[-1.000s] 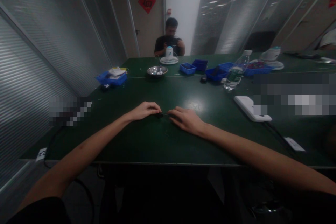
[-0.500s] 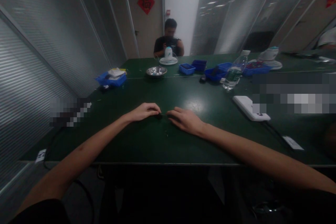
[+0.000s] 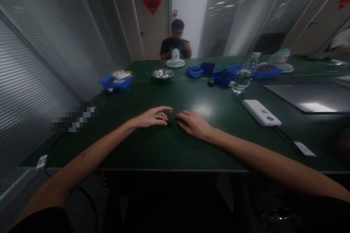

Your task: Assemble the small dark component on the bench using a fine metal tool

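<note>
Both my hands rest on the dark green table, almost meeting in the middle. My left hand has its index finger stretched forward while thumb and other fingers pinch a small dark part. My right hand lies palm down, its fingertips closed against the same dark part from the right. The part is tiny and dim; I cannot make out what it is.
A white power bank with a cable lies right. Farther back stand a water bottle, several blue bins, a metal bowl and a small fan. A person sits at the far end. A grey panel lies at the right.
My hands have drawn closer together; the thin gap between them has closed. My left index finger has lifted and stretched forward.
</note>
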`<action>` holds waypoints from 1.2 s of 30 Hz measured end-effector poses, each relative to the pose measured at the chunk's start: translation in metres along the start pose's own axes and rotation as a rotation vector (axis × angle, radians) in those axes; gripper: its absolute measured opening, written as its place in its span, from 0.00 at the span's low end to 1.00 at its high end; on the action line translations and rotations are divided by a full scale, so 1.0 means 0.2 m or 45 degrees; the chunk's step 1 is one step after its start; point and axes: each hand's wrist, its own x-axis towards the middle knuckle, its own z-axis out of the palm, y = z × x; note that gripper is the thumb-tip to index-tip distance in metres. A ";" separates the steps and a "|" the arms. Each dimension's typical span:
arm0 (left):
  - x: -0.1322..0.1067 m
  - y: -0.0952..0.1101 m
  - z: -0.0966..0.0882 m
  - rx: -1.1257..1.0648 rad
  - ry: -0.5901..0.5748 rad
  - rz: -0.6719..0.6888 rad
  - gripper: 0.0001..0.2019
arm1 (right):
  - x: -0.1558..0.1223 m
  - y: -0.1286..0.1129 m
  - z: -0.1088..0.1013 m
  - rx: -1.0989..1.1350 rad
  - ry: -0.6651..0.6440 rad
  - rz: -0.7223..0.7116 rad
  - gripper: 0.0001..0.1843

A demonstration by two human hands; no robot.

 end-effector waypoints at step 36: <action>-0.50 -0.41 -0.88 1.112 0.885 -0.375 0.27 | 0.01 0.04 0.00 -0.009 0.029 0.226 0.18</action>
